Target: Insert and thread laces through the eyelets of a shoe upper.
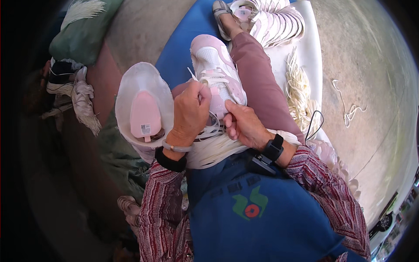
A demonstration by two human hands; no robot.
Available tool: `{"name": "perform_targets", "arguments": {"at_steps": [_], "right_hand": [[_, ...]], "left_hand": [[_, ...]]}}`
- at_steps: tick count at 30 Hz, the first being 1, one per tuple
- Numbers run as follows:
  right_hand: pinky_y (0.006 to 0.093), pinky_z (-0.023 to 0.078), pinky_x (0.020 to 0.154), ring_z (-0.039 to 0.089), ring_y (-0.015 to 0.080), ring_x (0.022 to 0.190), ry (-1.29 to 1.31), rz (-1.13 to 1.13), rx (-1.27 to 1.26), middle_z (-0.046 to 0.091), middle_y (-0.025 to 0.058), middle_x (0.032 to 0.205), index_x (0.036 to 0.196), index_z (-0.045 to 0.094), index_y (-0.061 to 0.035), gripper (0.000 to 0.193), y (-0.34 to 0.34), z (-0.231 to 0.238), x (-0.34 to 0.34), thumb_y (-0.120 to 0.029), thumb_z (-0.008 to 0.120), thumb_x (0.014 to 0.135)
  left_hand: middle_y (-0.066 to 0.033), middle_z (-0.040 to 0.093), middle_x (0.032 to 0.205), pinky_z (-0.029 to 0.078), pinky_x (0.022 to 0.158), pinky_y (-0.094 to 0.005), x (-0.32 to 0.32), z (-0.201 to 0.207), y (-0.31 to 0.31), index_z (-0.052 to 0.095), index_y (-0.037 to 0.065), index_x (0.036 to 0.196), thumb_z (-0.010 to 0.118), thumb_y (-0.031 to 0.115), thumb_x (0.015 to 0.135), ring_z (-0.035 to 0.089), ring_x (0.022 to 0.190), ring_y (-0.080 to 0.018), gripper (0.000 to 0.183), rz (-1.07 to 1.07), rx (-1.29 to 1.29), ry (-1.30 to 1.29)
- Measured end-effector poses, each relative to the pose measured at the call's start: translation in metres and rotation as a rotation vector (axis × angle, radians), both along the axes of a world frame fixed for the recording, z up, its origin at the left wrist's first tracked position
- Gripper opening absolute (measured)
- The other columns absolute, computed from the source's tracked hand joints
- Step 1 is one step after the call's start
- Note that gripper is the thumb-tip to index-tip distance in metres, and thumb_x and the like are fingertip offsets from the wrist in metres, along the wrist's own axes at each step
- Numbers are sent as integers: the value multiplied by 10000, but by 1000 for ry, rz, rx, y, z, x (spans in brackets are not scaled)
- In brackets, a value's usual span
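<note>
A white and pink sneaker upper [211, 56] lies over my lap with its toe pointing away from me. White shoelace [214, 81] crosses its front through the eyelets, and one lace end sticks out at the left side. My left hand [191, 107] is closed in a pinch at the upper's left edge, on the shoelace. At the collar, my right hand [246, 125] grips the upper's right edge between thumb and curled fingers. Between the hands hang loose lace loops. A thick bundle of white laces [209, 152] lies across my lap below them.
Left of my hands stands a pale upper [123, 94] with a pink inside. Nested pink and white uppers [279, 24] lie ahead. Another lace bundle [297, 83] rests right of my leg; a stray lace [346, 111] lies on the floor. A green sack [76, 41] sits far left.
</note>
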State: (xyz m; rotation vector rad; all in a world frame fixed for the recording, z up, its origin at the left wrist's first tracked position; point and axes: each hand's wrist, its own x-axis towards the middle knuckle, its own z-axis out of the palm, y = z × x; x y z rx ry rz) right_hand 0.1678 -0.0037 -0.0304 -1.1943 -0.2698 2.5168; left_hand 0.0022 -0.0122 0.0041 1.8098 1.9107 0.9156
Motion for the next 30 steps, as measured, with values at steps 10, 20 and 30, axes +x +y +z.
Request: {"name": "perform_targets", "arguments": {"at_steps": [10,20,30], "right_hand": [[225,383,334,509,105,388,-71,93,27,559,6,564,721,578,-45,373,14,29,13,-319,560,975],[439,494,687,614,367,774,-626,337,1572,616,169,874,880,665,-32,119,45,42,-1,-124,593,859],[445,497,693,624,364,776,-648,313,1607,610,154,873,883,662,-34,116,58,24,-9,-135,614,852]], "left_hand": [[-74,656,814,473,572,-297,3,26,-18,617,16,912,679,-4,803,606,637,-167,128,264,-33,-128],[-87,623,916,467,475,-230,21,28,-73,531,-82,1240,573,272,958,571,584,-87,455,190,-915,-997],[41,483,799,327,440,-213,35,11,-65,571,105,988,581,247,969,416,521,-58,143,668,-674,-1591]]}}
